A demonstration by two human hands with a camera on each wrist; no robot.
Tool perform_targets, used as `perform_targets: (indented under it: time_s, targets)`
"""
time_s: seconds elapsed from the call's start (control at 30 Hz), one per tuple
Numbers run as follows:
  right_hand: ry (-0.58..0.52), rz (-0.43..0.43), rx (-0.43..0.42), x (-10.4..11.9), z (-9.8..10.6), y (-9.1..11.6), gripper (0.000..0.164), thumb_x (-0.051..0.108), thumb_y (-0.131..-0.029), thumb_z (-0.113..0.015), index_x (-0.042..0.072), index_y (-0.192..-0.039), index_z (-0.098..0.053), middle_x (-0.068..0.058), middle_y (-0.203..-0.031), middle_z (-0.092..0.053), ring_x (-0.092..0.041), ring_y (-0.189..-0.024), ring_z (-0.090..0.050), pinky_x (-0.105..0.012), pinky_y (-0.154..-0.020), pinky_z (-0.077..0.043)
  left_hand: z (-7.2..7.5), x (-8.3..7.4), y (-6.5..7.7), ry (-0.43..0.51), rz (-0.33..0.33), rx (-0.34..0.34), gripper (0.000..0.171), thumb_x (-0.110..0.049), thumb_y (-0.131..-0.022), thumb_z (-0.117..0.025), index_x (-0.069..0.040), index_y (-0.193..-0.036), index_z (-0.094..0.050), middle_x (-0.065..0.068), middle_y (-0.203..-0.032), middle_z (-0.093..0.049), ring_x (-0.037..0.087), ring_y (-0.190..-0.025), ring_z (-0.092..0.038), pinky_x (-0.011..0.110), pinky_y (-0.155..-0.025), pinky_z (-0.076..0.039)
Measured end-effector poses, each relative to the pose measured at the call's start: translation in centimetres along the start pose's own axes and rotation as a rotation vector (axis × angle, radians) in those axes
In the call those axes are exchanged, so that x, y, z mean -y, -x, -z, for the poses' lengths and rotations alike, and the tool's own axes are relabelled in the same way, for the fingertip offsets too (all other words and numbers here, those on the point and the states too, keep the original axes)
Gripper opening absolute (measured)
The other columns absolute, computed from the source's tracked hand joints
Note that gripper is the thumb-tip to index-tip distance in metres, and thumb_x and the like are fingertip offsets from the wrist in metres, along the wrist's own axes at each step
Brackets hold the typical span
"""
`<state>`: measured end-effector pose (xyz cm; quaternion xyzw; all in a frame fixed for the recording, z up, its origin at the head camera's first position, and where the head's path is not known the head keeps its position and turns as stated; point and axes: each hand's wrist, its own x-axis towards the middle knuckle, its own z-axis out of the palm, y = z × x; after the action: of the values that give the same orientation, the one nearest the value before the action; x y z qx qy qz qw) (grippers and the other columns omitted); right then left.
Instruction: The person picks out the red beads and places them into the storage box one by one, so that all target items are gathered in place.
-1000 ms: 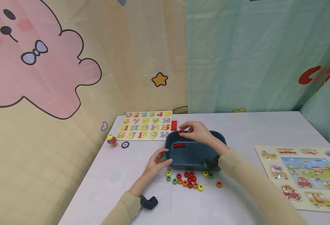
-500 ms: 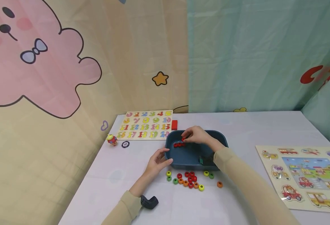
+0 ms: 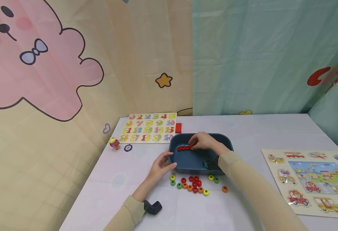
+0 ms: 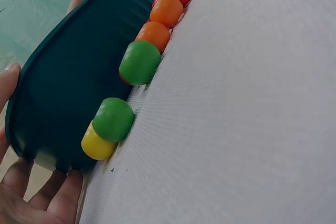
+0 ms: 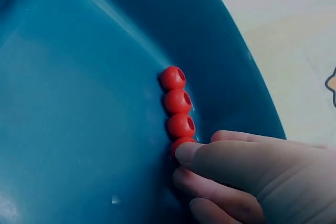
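Red bead row [image 5: 178, 101] runs left-to-right in blue tray [image 3: 186, 161] | right hand [image 3: 204, 141] nearer, pinching right-end bead [image 5: 181, 140] | left hand [image 3: 160, 164] gripping tray's left end

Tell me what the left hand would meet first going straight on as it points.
The left end of the blue tub; the left hand touches it, so would probably push it.

Right hand [image 3: 203, 141] pinches; left hand [image 3: 160, 163] grips, thumb apart from fingers.
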<state>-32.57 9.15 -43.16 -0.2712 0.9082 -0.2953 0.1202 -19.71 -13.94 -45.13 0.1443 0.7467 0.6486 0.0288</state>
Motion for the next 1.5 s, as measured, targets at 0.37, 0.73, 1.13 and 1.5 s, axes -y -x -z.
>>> perform_targets:
  time_s: [0.37,0.73,1.13,1.5]
  targets:
    - [-0.040,0.050,-0.063,2.1,3.7,3.5,0.038,0.014,-0.076,-0.070,0.003,-0.111,-0.060,-0.008,-0.100,-0.064,-0.018,-0.086,-0.061,-0.033,-0.076,-0.051,-0.1,0.3,0.0,0.007,-0.006,0.009,0.053,-0.019,-0.081,-0.066,0.001,-0.124,-0.044,0.011,-0.142,-0.027,0.024,-0.126,-0.034,0.031,-0.097,-0.037]
    - [-0.210,0.281,-0.119,5.1,3.5,12.0,0.030,0.026,-0.081,-0.066,0.014,-0.108,-0.062,0.003,-0.099,-0.064,-0.006,-0.078,-0.060,-0.025,-0.066,-0.053,0.2,0.4,-0.2,0.021,-0.059,-0.001,0.049,-0.014,-0.080,-0.067,0.001,-0.121,-0.046,0.016,-0.141,-0.029,0.028,-0.125,-0.035,0.034,-0.097,-0.036]
    - [-0.215,0.307,-0.210,4.1,-4.1,15.3,0.023,0.014,-0.078,-0.069,0.012,-0.100,-0.065,0.005,-0.087,-0.065,-0.002,-0.070,-0.057,-0.020,-0.053,-0.050,0.1,0.4,-0.1,-0.004,-0.031,0.003,0.051,-0.018,-0.081,-0.066,0.002,-0.123,-0.045,0.014,-0.140,-0.030,0.023,-0.125,-0.035,0.031,-0.098,-0.034]
    - [-0.048,0.192,-0.417,3.3,-8.0,14.9,0.022,0.024,-0.074,-0.073,0.022,-0.095,-0.067,0.014,-0.083,-0.063,0.001,-0.056,-0.044,-0.015,-0.046,-0.040,0.1,0.4,-0.1,0.000,-0.038,0.003,0.050,-0.018,-0.081,-0.066,0.003,-0.122,-0.045,0.015,-0.141,-0.030,0.024,-0.125,-0.034,0.032,-0.098,-0.035]
